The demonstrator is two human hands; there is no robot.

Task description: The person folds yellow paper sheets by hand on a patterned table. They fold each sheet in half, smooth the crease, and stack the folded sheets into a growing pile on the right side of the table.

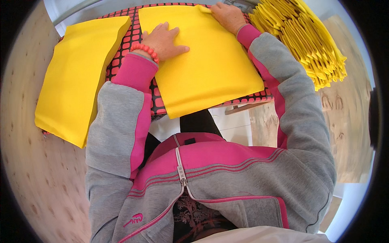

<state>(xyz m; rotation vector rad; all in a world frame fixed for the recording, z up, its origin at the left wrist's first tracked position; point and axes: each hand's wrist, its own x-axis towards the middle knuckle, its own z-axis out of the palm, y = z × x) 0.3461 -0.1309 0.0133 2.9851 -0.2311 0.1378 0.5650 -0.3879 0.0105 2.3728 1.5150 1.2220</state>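
Observation:
A stack of yellow fabric sheets [210, 69] lies in front of me on a cloth with red blocks on black [156, 97]. My left hand [161, 41] rests on its left part, fingers spread, palm down, with a red bead bracelet [145, 50] at the wrist. At the far right corner, my right hand [227, 17] has its fingers closed on the top sheet's edge, which is folded up there. The fingertips are partly hidden. To the left lies a second yellow fabric stack [77, 73], its front corner hanging over the cloth.
On the right, a thick pile of folded yellow fabric pieces [302, 40] sits on a wooden board [344, 109]. Another wooden surface [36, 170] runs along the left. A pale tiled floor [235, 129] shows below the table edge, near my legs.

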